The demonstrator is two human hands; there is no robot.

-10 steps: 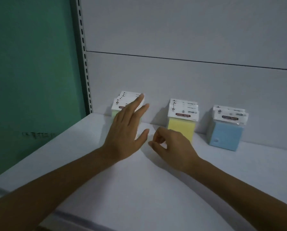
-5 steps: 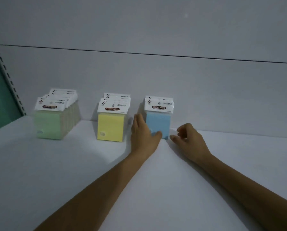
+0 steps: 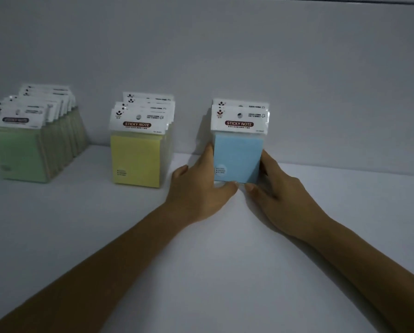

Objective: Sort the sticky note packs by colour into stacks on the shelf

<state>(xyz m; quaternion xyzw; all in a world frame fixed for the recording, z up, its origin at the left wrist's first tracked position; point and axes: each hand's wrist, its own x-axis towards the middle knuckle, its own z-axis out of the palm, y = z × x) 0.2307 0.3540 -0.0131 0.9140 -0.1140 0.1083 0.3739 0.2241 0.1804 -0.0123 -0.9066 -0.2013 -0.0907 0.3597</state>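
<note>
Packs facing: blue packs (image 3: 237, 157) stood upright on the shelf (image 3: 201, 272) near the back wall (image 3: 225, 56), flat square faces toward the camera, white header cards on top reading "STICKY NOTE"; long axis ran top to bottom.
Blue stack depth: at least two headers showed, one behind the other; the exact count could not be told.
Left hand: left hand (image 3: 201, 188) lay against the left side of the blue packs, fingers pointing toward the wall, thumb curled under the front bottom edge.
Right hand: right hand (image 3: 278, 188) pressed the right side, fingers alongside the packs, thumb tip at the front bottom corner, just beside the left thumb.
Grip: both hands were closed around the blue packs, clasping them between the palms while they rested on the shelf.
Forearms: bare, reaching in from the bottom corners and converging on the packs.
Neighbours: yellow packs (image 3: 138, 159) stood to the left, apart from the left hand; green packs (image 3: 21, 155) farther left in a longer row.
Materials: clear glossy wrap over matte paper blocks, square-edged; shelf smooth and white.
</note>
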